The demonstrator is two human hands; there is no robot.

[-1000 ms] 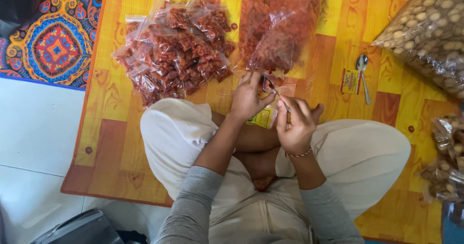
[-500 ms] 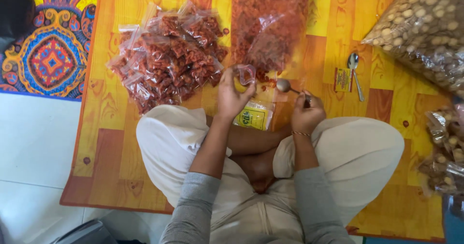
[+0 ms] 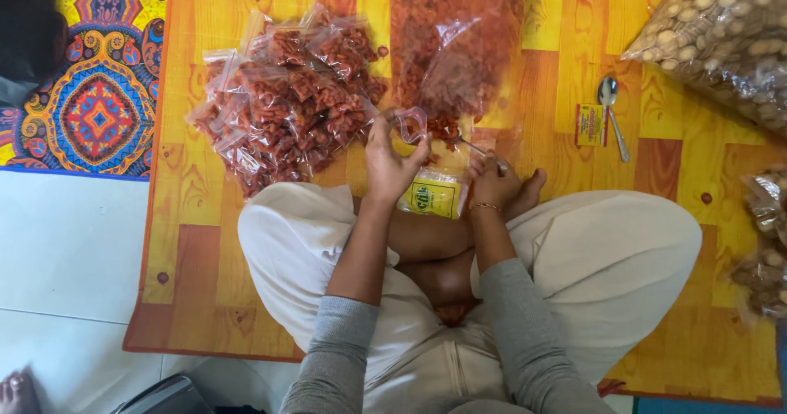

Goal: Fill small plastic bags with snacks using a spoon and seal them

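Since the earlier frame, the right hand (image 3: 494, 183) has dipped its spoon (image 3: 471, 145) toward the big bag of red snacks (image 3: 459, 45). Left hand (image 3: 392, 161) fingers pinch a small clear pouch (image 3: 412, 124) open beside the filled packets (image 3: 287, 94) on the mat (image 3: 188, 242).

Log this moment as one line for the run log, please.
left hand: holds small clear bag open | right hand: holds spoon at big snack bag | filled bags piled left
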